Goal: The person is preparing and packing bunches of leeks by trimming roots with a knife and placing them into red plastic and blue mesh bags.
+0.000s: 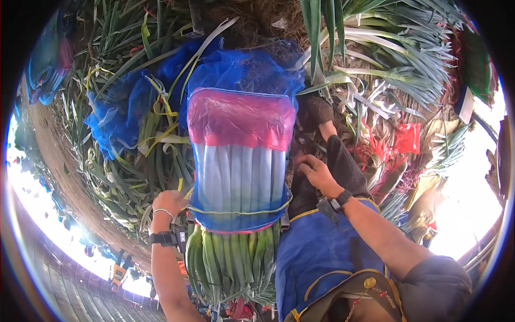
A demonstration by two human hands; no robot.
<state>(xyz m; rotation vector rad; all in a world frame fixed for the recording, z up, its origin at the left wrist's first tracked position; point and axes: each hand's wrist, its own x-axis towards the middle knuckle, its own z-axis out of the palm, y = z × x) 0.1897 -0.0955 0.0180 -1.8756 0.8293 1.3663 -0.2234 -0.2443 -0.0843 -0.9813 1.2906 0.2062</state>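
A thick bundle of leeks point(240, 166) lies in front of me, white stalks inside a blue mesh bag point(236, 70), green leaves point(230, 257) sticking out toward me. Pinkish-red plastic wrap point(241, 118) covers its far part. A yellow-green tie string point(241, 213) crosses the bag near its mouth. At the bundle's left edge, my left hand point(169, 202) is closed on the string's end. To the right of the bundle is my right hand point(319, 175), apart from the string, its fingers curled in; whatever they hold, if anything, cannot be made out.
Loose leeks point(397, 53) are heaped at the far right, and trimmed leaves point(118, 182) cover the ground on the left. A crumpled blue mesh point(120, 115) lies left of the bundle. Red strings point(370, 147) and a red packet point(407, 138) lie on the right. My blue apron point(327, 247) covers my lap.
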